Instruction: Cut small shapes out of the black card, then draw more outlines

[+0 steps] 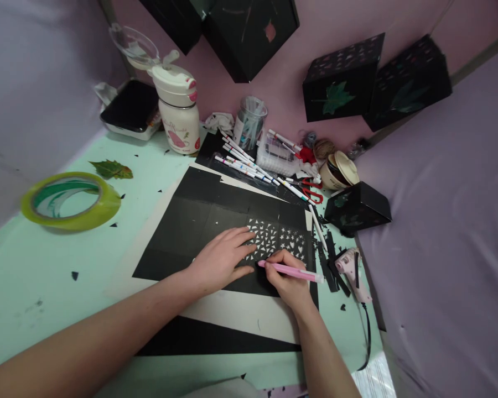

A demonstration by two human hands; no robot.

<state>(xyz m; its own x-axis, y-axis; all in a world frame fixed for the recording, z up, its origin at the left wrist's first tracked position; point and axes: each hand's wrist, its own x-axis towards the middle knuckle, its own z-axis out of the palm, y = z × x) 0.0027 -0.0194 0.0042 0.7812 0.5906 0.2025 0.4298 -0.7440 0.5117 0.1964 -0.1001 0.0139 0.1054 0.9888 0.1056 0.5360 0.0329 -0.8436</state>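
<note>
Script-like lettering above a pink motif is printed on the cream lidded bottle point(179, 126); the words cannot be read. No writing is legible on the round yellow-green tape roll point(107, 205). A slim pink pen-shaped tool point(292, 271) is gripped in the fingers of the right hand point(288, 279), tip at the matte black sheet point(178, 221). The left hand point(222, 260) is laid flat, fingers spread, on the same sheet, beside small cut-out triangles and stars. The sheet is placed over a larger off-white board point(240, 314) on the pale green tabletop point(16, 276). White capped markers point(294, 190), red-handled scissors point(313, 194) and a glossy clear jar point(249, 124) are seen beyond; a pink glue gun point(354, 273) is seen at right.
</note>
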